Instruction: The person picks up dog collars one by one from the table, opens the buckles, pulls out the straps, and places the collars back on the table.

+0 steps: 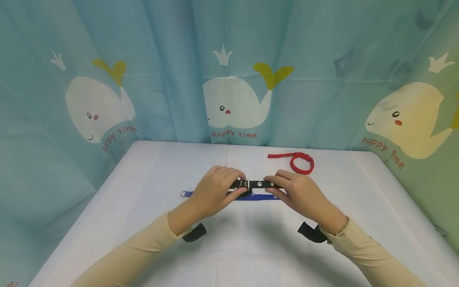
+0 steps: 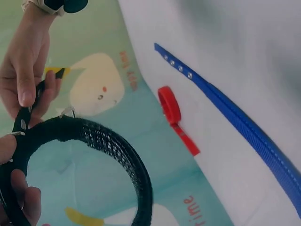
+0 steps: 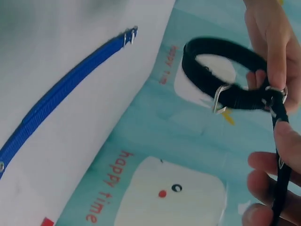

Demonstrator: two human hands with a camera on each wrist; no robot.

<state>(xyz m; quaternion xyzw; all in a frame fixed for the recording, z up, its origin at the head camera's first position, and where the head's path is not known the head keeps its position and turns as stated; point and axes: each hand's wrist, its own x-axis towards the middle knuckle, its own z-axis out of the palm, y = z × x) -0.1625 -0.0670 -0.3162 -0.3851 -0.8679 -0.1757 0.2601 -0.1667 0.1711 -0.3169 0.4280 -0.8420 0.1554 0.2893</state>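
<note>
A black collar [image 1: 254,184] with metal eyelets and a silver buckle is held between both hands over the table. My left hand [image 1: 215,191] pinches it at the buckle, thumb below and fingers above. The free strap end, pulled through the buckle, is between the thumb and fingers of my right hand [image 1: 301,193]. In the left wrist view the collar forms a round loop [image 2: 113,141]; a metal ring also shows on it in the right wrist view. Beneath the hands a blue collar [image 1: 258,197] lies stretched out on the table, partly hidden by them.
Farther back on the right, a red collar [image 1: 303,172] lies coiled, its tail pointing left. The white tabletop [image 1: 172,159] ends at a blue-green curtain [image 1: 172,79] printed with whales. Black straps [image 1: 195,232] hang near both wrists.
</note>
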